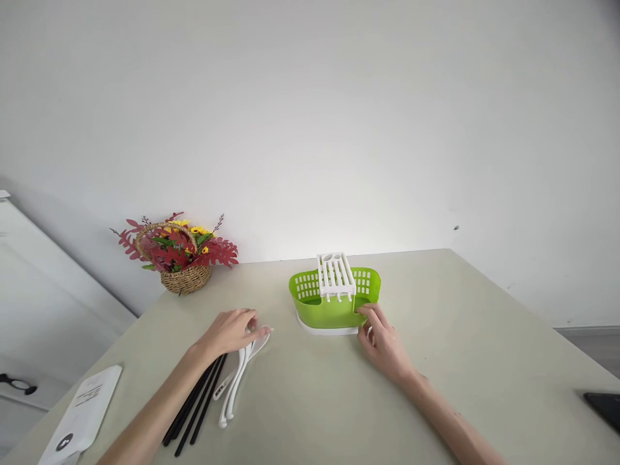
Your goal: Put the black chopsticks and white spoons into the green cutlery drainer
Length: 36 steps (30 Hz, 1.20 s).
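On the table stands a green plastic cutlery basket [334, 315] on a white base tray [325, 331]. A white slotted rack [336, 278] with small hooks sits across its top. My right hand [382, 339] grips the basket's front right rim, its fingers over the edge and thumb at the outside. To the left, my left hand [237, 329] is over the bowl ends of several white spoons [236, 385]; its fingers are curved and the thumb stands apart, near one bowl. Black chopsticks [194, 410] lie beside the spoons, partly behind my left forearm.
A wicker basket [186, 280] of red and yellow artificial flowers stands at the back left. A white printed package [87, 410] lies at the left front edge. A dark object [603, 405] is at the right edge. The white wall [387, 142] rises behind the table.
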Each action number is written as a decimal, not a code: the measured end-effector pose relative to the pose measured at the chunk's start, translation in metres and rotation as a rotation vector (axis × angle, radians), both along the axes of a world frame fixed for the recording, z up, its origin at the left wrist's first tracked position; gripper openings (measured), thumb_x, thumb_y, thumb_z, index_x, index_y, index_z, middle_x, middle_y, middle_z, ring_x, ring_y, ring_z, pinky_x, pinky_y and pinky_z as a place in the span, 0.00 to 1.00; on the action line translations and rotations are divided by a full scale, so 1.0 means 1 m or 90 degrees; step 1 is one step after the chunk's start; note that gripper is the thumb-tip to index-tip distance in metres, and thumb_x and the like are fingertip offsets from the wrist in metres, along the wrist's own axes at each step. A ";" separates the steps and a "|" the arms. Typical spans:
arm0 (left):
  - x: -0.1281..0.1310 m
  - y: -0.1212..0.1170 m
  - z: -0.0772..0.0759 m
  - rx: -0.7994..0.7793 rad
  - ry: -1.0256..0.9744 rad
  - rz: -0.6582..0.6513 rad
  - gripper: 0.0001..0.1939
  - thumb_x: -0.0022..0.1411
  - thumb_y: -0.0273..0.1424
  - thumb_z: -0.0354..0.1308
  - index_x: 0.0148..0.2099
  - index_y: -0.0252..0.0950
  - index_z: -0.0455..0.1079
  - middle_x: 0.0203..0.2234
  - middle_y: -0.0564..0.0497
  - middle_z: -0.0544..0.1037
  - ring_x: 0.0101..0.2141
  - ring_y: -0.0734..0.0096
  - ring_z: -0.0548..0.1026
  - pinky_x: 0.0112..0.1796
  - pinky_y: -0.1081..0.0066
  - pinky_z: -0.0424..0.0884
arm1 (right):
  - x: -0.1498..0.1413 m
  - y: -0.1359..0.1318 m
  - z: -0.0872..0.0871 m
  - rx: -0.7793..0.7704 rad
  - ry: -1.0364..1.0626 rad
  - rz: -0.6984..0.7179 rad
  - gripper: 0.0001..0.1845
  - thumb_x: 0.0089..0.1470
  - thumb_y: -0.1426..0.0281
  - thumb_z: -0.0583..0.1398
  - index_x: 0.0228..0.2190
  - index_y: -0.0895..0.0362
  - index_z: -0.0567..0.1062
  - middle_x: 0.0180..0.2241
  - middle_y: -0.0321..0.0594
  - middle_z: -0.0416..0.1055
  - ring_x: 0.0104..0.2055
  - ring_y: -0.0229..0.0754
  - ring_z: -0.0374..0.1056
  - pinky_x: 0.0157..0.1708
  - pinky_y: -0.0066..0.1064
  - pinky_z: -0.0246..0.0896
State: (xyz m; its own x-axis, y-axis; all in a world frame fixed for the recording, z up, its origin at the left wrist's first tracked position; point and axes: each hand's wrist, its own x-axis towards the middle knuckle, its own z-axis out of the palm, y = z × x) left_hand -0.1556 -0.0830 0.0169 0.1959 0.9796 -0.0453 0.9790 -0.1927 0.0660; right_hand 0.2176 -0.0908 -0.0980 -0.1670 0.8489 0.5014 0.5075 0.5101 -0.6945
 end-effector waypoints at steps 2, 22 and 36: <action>0.009 0.001 0.009 0.047 -0.006 0.000 0.23 0.65 0.55 0.54 0.37 0.41 0.73 0.38 0.47 0.82 0.36 0.59 0.79 0.37 0.66 0.65 | 0.000 0.000 0.000 -0.002 0.001 -0.002 0.15 0.63 0.74 0.52 0.50 0.51 0.66 0.52 0.44 0.67 0.33 0.38 0.73 0.33 0.34 0.72; 0.213 0.000 0.020 0.428 -0.135 -0.227 0.34 0.74 0.44 0.50 0.74 0.35 0.48 0.71 0.37 0.60 0.72 0.46 0.53 0.67 0.43 0.59 | -0.003 0.000 0.003 0.039 0.006 -0.008 0.19 0.64 0.74 0.51 0.54 0.51 0.67 0.51 0.45 0.69 0.33 0.39 0.72 0.31 0.32 0.72; 0.159 0.044 0.014 0.551 -0.104 -0.184 0.23 0.69 0.32 0.54 0.64 0.32 0.69 0.62 0.41 0.75 0.63 0.54 0.71 0.66 0.52 0.65 | 0.001 -0.001 0.000 0.042 0.105 -0.097 0.24 0.64 0.72 0.51 0.61 0.49 0.61 0.61 0.52 0.54 0.33 0.35 0.70 0.32 0.36 0.74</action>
